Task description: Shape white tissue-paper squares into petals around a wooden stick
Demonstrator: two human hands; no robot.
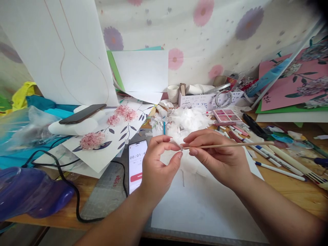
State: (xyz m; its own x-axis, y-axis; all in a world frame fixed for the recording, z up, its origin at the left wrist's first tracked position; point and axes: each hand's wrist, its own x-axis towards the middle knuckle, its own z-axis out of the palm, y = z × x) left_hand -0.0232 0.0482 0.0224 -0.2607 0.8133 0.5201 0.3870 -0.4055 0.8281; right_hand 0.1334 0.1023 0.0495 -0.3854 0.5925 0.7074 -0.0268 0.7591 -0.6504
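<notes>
My right hand point(217, 155) holds a thin wooden stick point(230, 145) between thumb and fingers, its tip pointing left. My left hand point(162, 159) pinches a small white piece point(176, 141), thin like tissue or paper, right at the stick's tip. Behind both hands lies a heap of white, petal-like pieces point(189, 119). Beneath them a large white sheet point(200, 208) covers part of the table. What the fingertips do to the small piece is partly hidden.
A phone with a running timer point(135, 167) lies left of my left hand. Pens and brushes point(276, 159) spread at the right, beside a pink palette point(227, 116). Flower artwork point(123, 130), a black cable point(57, 167) and a purple object point(33, 193) occupy the left.
</notes>
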